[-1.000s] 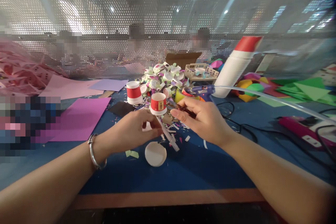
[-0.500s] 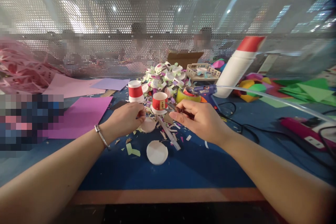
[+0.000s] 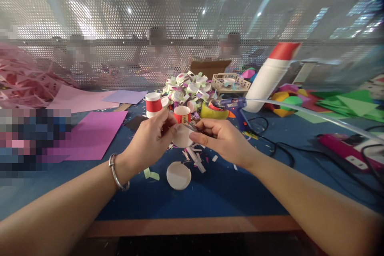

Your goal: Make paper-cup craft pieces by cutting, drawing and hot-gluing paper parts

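Currently left hand (image 3: 150, 140) pinches a white round paper disc (image 3: 181, 138) above the blue surface (image 3: 228, 188); right hand (image 3: 223, 140) closed on dark scissors (image 3: 195, 129). Likely trimming; next needs steady alignment.

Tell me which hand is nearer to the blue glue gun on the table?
The right hand. It is just in front of and slightly left of the glue gun; the left hand is farther left, beyond the white disc both hands hold.
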Tool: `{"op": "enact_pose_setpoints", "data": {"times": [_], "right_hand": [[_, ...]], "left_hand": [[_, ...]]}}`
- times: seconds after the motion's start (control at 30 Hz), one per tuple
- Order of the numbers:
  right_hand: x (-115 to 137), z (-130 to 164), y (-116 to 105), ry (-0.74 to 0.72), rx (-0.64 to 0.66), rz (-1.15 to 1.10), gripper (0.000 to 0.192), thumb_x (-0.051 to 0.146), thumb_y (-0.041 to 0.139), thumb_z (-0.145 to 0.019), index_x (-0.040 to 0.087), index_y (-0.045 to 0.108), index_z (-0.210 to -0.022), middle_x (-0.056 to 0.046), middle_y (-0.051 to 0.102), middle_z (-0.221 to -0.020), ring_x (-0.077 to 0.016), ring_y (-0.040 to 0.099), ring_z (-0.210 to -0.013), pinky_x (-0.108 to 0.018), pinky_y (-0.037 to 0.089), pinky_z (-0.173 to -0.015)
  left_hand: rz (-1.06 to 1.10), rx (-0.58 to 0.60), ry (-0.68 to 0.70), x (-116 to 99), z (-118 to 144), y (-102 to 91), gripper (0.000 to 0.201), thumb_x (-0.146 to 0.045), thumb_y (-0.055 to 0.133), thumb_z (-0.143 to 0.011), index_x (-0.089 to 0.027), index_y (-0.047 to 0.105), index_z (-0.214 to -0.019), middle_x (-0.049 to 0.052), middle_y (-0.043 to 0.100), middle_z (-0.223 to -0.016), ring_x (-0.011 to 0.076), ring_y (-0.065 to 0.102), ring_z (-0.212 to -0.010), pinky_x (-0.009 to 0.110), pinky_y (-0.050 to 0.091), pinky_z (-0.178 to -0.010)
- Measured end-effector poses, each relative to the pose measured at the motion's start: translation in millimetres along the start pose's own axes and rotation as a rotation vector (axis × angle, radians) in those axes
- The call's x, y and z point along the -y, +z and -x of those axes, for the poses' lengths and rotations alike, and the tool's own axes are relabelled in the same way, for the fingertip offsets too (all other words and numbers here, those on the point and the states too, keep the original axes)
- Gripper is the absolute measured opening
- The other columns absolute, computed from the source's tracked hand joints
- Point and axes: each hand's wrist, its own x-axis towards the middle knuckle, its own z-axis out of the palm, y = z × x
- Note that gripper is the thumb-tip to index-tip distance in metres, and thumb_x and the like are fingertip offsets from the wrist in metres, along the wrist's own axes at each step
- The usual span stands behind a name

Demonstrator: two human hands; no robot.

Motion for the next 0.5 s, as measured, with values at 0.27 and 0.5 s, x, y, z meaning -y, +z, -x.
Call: {"op": "enact_pose_setpoints", "data": {"times": [0.27,0.5], "right_hand": [[0.8,-0.7,-6.4,-0.043,-0.069,-0.095,0.028,0.042,0.072,-0.087,0.015,0.065,-0.089,0.0,0.058,-0.077,-0.0098,0.048,-0.064,-0.023,0.036,-0.055],[-0.7,-0.7,-6.9,-0.048,-0.044,-0.093,0.025,0.04,0.072,-0.086,0.016,0.066,-0.089,-0.001,0.06,-0.082,-0.012,0.053,-0.071,-0.023,0.042,-0.06]], "left_hand": [[0.667,0.268,-0.238,1.0,-3.5,1.7,0.023,-0.026,0.07,-0.089,-0.016,0.059,-0.107,0.005,0.071,-0.088,0.0157,0.071,-0.077,0.024,0.058,-0.062],[0.926,0.464,-0.397,-6.8,2.9,4.5,0.02,-0.033,0.068,-0.093,-0.015,0.062,-0.1,0.008,0.073,-0.094,0.0182,0.075,-0.084,0.025,0.06,-0.073]]}}
